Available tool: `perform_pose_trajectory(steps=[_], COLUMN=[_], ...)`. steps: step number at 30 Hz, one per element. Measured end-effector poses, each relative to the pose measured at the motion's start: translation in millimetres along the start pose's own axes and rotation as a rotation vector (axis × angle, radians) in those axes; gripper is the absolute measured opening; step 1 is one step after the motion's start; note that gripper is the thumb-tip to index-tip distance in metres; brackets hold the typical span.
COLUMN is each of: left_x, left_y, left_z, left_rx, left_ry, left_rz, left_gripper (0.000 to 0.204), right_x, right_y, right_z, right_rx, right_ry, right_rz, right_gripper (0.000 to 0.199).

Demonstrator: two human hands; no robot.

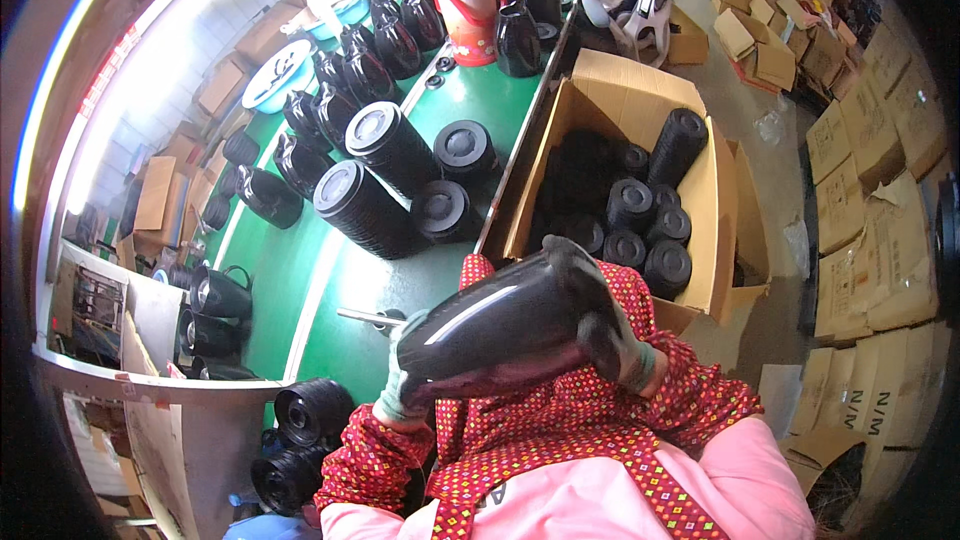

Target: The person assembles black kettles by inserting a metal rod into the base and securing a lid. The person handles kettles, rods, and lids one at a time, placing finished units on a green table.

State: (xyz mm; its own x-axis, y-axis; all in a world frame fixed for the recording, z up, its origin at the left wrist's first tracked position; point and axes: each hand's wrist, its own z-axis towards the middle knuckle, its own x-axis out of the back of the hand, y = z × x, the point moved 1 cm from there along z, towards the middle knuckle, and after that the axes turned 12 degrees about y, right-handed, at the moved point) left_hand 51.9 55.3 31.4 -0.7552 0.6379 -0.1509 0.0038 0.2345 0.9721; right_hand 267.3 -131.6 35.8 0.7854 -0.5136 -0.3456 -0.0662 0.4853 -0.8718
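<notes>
Nearest the camera in the head view, a glossy black shell (500, 330), held crosswise between two gloved hands in front of a red patterned apron (530, 430). Long axis slanting from lower left to upper right, narrower end pointing at the left fingers (396, 368), broader end up toward the right fingers (630, 346). Left fingers clamped on the narrow end, partly hidden behind it; right fingers clamped on the broad end, some dark shapes there too hard to tell from the shell itself. Just ahead of the left fingers, a silver rod (366, 316). Farther ahead of both, on the green worktop (400, 285), tall stacks of black ribbed discs (370, 210), shorter black stacks (447, 212) beside them, then a red flask (467, 22) among rows of upright black vessels (365, 70). Ahead and right of the right fingers, an open carton (722, 210) holding black round parts (630, 205). Left of the left fingers, black ribbed pieces (312, 412).
</notes>
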Motion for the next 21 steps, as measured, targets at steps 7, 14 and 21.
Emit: perform_pose_trajectory(steps=[7,14,21], left_x=[-9,54,-50], left_y=[39,-66,-66], left_z=[9,9,-13], left_rx=[-0.210,-0.049,-0.245], left_ry=[0.125,0.078,-0.283], left_rz=[0.024,0.077,-0.057], left_gripper=[0.067,0.038,0.059], right_x=[-6,-11,-24], right_y=[3,-14,-77], right_z=[11,20,47], right_rx=[-0.567,-0.160,0.467], right_ry=[0.233,-0.027,-0.716], right_rz=[0.418,-0.087,-0.531], right_gripper=[0.073,0.072,0.106])
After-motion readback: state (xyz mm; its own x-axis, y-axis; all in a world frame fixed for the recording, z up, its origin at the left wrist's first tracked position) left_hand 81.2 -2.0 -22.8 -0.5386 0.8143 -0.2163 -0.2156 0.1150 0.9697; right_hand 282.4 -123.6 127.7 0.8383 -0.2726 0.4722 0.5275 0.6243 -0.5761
